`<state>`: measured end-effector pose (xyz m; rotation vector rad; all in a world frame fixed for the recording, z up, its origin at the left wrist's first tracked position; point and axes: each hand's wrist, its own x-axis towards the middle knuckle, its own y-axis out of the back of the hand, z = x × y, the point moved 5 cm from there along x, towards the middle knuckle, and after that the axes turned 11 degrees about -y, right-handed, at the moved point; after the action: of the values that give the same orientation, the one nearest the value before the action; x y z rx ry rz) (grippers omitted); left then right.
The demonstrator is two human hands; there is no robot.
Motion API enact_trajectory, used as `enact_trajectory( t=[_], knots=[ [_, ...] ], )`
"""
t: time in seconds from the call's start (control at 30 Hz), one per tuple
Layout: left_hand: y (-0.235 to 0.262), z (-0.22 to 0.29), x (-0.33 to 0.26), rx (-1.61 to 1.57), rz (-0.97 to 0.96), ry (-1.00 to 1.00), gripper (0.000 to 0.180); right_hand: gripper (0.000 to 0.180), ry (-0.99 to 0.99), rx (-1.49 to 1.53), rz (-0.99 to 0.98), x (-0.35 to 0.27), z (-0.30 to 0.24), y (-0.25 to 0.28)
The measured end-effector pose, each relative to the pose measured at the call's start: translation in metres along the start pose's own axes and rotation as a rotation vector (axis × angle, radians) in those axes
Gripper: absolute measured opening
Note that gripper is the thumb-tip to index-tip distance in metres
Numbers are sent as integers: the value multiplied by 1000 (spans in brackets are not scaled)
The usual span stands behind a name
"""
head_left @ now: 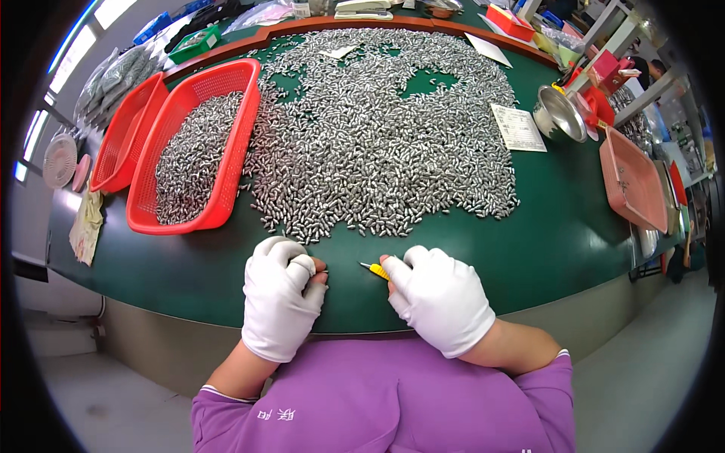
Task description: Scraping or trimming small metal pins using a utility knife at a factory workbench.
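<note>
My left hand (280,296), in a white glove with bare fingertips, is closed in a pinch near the table's front edge. A small metal part (325,272) barely shows between its thumb and finger; most of it is hidden. Facing it, my gloved right hand (440,296) grips a yellow-handled tool with a thin pointed tip (375,269). The tip points left toward the left hand, with a gap between. Just beyond both hands spreads a wide layer of small silver metal parts (385,143), short and rounded like pellets.
At the left stands a red perforated basket (251,136) of the same parts, beside another red basket (124,143). On the right are a paper sheet (519,128), a metal bowl (560,115) and a pink tray (630,181). A wooden ledge (355,23) borders the green table's (544,249) far side.
</note>
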<state>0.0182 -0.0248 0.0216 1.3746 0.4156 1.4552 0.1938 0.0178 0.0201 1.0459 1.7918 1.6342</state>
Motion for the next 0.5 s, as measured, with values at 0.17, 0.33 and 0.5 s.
enact_trajectory(
  t=[0.17,0.33,0.5],
  knots=[
    [-1,-1,-3,-1,-24,13,21,35,11,52,-29,2,-8,-3],
    [-1,-1,-5,15,-19,32,21,33,36,227,-21,5,-21,-9],
    [-1,-1,-4,9,-9,47,21,31,26,277,-43,10,-26,-11]
  ],
)
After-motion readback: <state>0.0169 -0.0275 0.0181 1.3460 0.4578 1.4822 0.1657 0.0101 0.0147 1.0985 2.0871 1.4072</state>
